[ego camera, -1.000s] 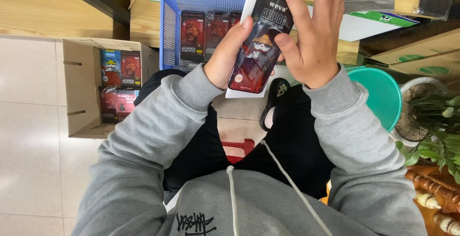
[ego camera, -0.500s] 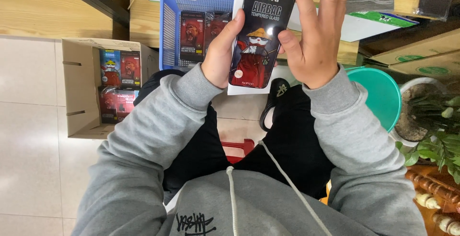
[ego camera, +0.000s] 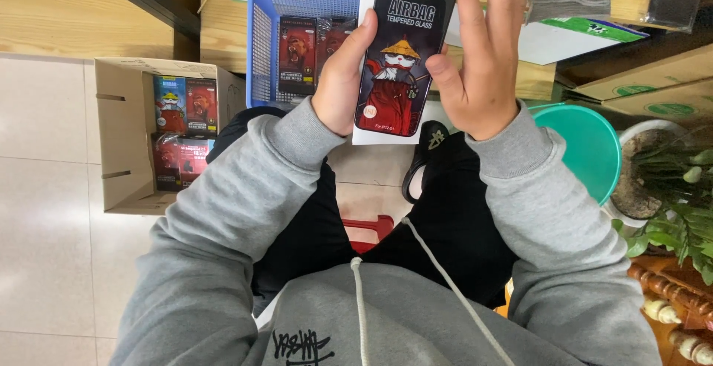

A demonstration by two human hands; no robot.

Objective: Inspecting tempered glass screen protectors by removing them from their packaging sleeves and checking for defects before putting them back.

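My left hand (ego camera: 343,76) grips the left edge of a black phone-shaped screen protector pack (ego camera: 401,54) printed with a cartoon figure in a straw hat and red robe. The pack lies on a white backing sheet (ego camera: 370,132) that shows along its left and bottom edges. My right hand (ego camera: 483,61) stands on the pack's right side, fingers spread and pointing up, its thumb pressed against the pack's right edge. Both arms wear grey sweatshirt sleeves.
A blue plastic basket (ego camera: 261,46) with red packs stands ahead. A cardboard box (ego camera: 122,135) with similar packs sits on the tiled floor at left. A green stool (ego camera: 590,147), potted plant (ego camera: 676,188) and flat cartons (ego camera: 653,76) lie to the right.
The pack has been turned from tilted to nearly upright and lifted a little higher. My right hand stays spread beside it, thumb on the edge.
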